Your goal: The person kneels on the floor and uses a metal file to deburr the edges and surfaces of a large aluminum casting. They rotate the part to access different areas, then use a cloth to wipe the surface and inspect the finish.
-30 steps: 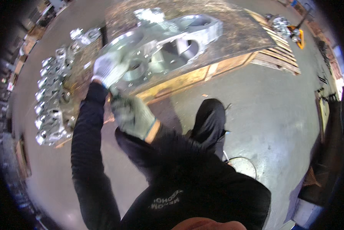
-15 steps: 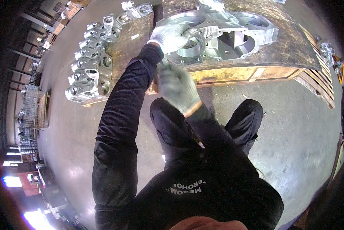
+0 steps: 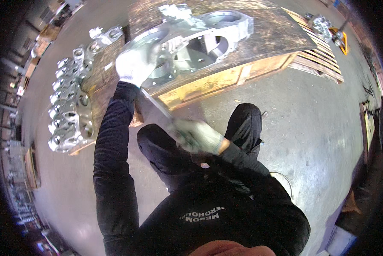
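Observation:
A large silvery metal casting (image 3: 187, 47) with round bores and a wide opening lies on a dark wooden crate top. My left hand (image 3: 134, 66), in a white glove, is rounded over the casting's left rim; glare washes out its finger detail. In my gloved right hand (image 3: 198, 136), closed and blurred by motion, is a long, thin metal file (image 3: 157, 103). The file slants up and left from the hand, its far end close under my left wrist. My right hand is over my lap, apart from the casting.
Several smaller metal castings (image 3: 72, 113) stand in rows on a lower wooden surface at the left. The crate's wooden side (image 3: 217, 85) faces my knees. A slatted pallet (image 3: 319, 64) lies at the right, with more metal parts (image 3: 319, 25) and a yellow-orange object (image 3: 339, 39) beyond.
My right hand has drawn back down toward my lap, away from the left hand, uncovering the file. The view has shifted, so the casting appears farther left. My left hand stays on the casting.

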A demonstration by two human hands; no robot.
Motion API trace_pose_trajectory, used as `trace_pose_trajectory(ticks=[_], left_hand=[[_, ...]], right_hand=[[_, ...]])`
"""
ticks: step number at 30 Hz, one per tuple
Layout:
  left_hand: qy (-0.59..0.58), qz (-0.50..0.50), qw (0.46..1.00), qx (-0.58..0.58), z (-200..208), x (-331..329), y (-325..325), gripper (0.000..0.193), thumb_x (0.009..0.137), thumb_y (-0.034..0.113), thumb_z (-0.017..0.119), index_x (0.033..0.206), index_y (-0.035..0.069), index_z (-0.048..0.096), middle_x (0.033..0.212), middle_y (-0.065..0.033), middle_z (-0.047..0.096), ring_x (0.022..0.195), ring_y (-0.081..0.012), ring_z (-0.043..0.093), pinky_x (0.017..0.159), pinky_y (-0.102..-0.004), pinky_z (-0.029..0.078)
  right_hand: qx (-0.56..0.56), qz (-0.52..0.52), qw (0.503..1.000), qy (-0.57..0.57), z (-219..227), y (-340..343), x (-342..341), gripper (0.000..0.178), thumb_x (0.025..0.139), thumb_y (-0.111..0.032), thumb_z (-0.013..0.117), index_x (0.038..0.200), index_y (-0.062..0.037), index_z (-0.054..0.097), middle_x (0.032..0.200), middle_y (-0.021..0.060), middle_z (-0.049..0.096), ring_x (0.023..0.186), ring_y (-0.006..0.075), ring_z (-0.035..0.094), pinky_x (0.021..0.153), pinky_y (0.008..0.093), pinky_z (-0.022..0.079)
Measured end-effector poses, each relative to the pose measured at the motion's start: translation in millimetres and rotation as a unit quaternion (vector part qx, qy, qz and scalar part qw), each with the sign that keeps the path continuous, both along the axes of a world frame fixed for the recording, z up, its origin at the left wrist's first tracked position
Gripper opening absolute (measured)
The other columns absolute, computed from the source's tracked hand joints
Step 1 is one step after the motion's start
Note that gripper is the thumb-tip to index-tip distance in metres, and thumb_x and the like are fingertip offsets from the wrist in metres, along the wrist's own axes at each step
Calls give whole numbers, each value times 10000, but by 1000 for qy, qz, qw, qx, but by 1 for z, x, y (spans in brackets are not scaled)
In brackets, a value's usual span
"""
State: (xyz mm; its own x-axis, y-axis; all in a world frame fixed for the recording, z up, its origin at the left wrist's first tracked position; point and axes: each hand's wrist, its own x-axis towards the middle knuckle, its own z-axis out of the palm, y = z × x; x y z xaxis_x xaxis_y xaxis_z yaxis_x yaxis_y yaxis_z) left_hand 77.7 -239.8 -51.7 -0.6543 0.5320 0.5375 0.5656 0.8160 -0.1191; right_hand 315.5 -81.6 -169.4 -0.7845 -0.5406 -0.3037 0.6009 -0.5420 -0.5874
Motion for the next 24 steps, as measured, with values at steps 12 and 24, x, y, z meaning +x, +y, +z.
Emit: trace_pose_trajectory(ticks=[12, 24], left_hand=[[141, -8, 990, -23, -10, -14, -4, 310, 1001, 407, 653, 984, 148, 822, 701, -137, 712, 602, -317, 685, 583, -422, 541], [114, -115, 986, 29, -7, -30, -17, 311, 1002, 297, 629, 804, 87, 746, 670, -151, 665, 615, -380, 655, 600, -467, 512]], right_hand=[[340, -531, 770, 105, 29, 165, -20, 543, 1129, -284, 489, 1636, -126, 373, 723, -5, 546, 543, 78, 533, 470, 251, 442], [435, -598, 613, 277, 39, 185, -104, 478, 1093, -175, 528, 1539, -5, 503, 857, 27, 624, 687, 55, 560, 613, 245, 473]])
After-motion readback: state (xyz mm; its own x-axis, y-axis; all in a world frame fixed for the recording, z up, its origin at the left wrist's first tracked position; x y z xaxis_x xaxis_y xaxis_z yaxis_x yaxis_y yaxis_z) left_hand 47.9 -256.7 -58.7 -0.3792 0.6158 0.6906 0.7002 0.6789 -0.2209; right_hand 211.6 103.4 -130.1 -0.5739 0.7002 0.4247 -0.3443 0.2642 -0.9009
